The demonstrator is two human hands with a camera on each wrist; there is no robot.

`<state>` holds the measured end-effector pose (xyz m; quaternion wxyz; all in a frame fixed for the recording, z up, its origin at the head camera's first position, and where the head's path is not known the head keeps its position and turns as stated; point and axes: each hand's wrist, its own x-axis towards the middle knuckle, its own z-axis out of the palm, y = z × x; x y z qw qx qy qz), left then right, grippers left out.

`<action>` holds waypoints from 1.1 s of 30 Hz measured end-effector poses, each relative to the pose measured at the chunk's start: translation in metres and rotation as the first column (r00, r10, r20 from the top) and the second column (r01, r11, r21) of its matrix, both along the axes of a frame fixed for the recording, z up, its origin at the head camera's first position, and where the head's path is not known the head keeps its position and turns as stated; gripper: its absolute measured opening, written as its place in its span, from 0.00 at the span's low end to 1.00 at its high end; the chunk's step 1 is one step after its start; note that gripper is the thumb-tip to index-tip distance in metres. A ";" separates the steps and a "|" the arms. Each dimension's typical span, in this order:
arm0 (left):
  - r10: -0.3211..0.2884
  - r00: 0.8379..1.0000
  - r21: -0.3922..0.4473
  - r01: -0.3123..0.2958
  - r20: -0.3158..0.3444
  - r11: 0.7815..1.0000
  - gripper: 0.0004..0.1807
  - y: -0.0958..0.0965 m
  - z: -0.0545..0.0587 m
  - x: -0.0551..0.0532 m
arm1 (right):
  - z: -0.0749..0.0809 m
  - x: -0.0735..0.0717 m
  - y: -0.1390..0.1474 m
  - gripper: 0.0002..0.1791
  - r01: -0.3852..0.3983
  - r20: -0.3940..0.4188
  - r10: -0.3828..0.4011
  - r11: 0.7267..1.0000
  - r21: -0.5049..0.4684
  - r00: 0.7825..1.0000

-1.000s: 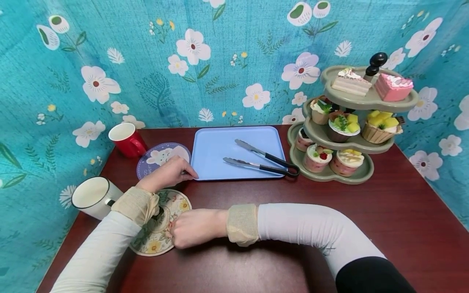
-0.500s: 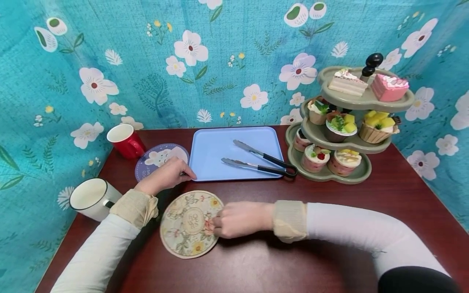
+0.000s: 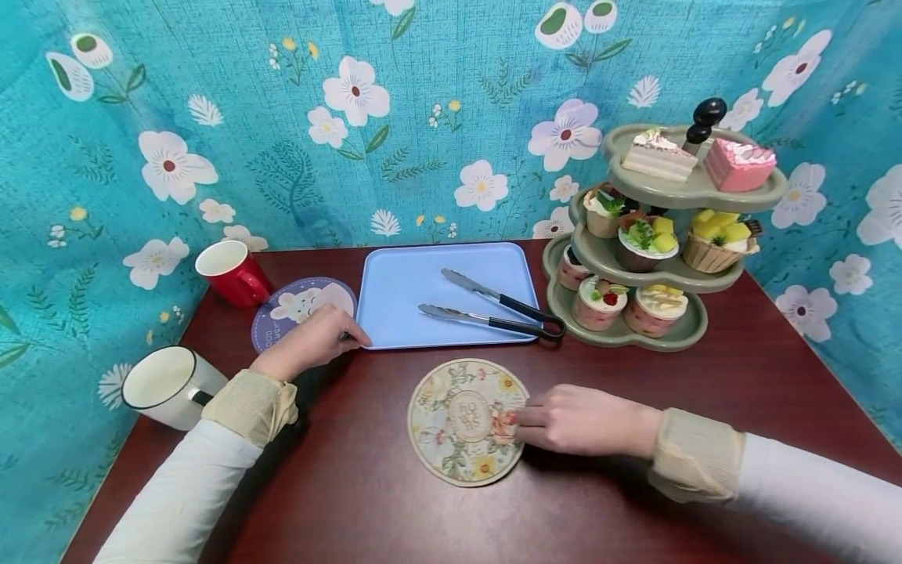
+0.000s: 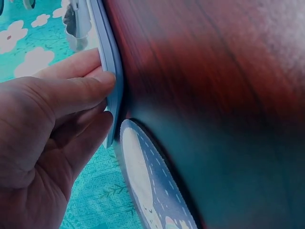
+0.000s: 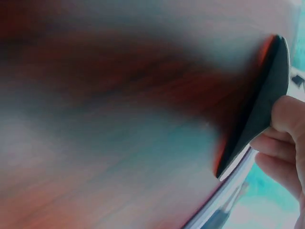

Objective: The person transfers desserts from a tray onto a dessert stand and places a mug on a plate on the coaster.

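My right hand [image 3: 588, 421] pinches the right edge of a round floral mat [image 3: 447, 462] with lettering in its middle, in front of the tray. In the right wrist view the dark underside of the mat [image 5: 264, 102] shows, tilted off the table, with the thumb against it. My left hand [image 3: 308, 338] pinches the front left corner of a light blue tray [image 3: 398, 290]. The left wrist view shows the thumb on one side of the tray rim [image 4: 112, 62] and fingers on the other. Metal tongs [image 3: 486, 313] with black handles lie on the tray, their handle end over its front edge.
A purple bunny mat [image 3: 282, 301] lies left of the tray, partly behind my left hand. A red mug [image 3: 236, 274] and a white mug [image 3: 169, 388] stand at the left. A three-tier stand [image 3: 630, 333] with cakes and dessert cups stands at the right.
My right hand has drawn the floral mat to the right, out from beneath my left forearm to the table's middle. The left hand has stayed at the tray corner.
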<state>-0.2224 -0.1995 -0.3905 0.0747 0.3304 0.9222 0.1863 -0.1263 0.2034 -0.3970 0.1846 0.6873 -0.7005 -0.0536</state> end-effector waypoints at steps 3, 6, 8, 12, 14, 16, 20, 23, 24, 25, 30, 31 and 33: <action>0.004 1.000 0.009 -0.004 0.003 1.000 0.12 -0.001 -0.001 0.001 | 0.001 0.003 0.021 0.10 0.036 0.020 -0.035 0.999 -0.035 0.999; 0.004 1.000 0.000 -0.004 -0.010 1.000 0.12 0.001 -0.002 0.001 | 0.001 0.008 0.042 0.10 0.082 0.063 -0.078 0.995 -0.058 0.995; 0.004 1.000 -0.012 -0.004 -0.022 1.000 0.11 0.002 -0.001 0.002 | 0.000 0.012 0.055 0.09 0.116 0.095 -0.110 0.991 -0.066 0.989; 0.015 0.999 -0.024 -0.016 -0.032 1.000 0.11 0.003 0.000 0.003 | -0.001 0.017 0.080 0.11 0.186 0.150 -0.174 0.980 -0.073 0.973; 0.025 0.999 -0.023 -0.025 -0.037 0.999 0.11 0.003 -0.001 0.003 | -0.002 0.020 0.094 0.17 0.223 0.167 -0.209 0.972 -0.068 0.964; 0.031 0.999 -0.021 -0.032 -0.042 0.999 0.12 0.003 -0.001 0.004 | -0.002 0.023 0.108 0.26 0.261 0.180 -0.246 0.963 -0.066 0.952; 0.038 0.998 -0.012 -0.038 -0.051 0.999 0.12 0.002 -0.002 0.006 | -0.002 0.031 0.134 0.36 0.333 0.176 -0.318 0.940 -0.066 0.932; 0.042 0.996 -0.009 -0.043 -0.073 0.999 0.11 0.001 -0.003 0.007 | -0.001 0.037 0.154 0.36 0.371 0.149 -0.357 0.926 -0.074 0.922; 0.043 0.996 -0.009 -0.044 -0.080 0.999 0.11 0.001 -0.003 0.007 | 0.000 0.039 0.161 0.36 0.379 0.133 -0.368 0.922 -0.077 0.920; 0.039 0.995 -0.008 -0.039 -0.088 0.999 0.11 0.001 -0.003 0.007 | 0.001 0.041 0.169 0.36 0.386 0.118 -0.375 0.919 -0.083 0.919; 0.025 0.995 -0.007 -0.026 -0.097 1.000 0.10 0.003 -0.003 0.007 | 0.004 0.049 0.208 0.37 0.422 0.015 -0.422 0.901 -0.102 0.906; 0.026 0.995 -0.008 -0.027 -0.097 1.000 0.10 0.003 -0.004 0.007 | 0.004 0.050 0.215 0.38 0.435 0.008 -0.436 0.895 -0.096 0.900; 0.026 0.995 -0.010 -0.027 -0.096 1.000 0.10 0.004 -0.004 0.007 | 0.004 0.054 0.230 0.39 0.461 0.000 -0.462 0.884 -0.076 0.887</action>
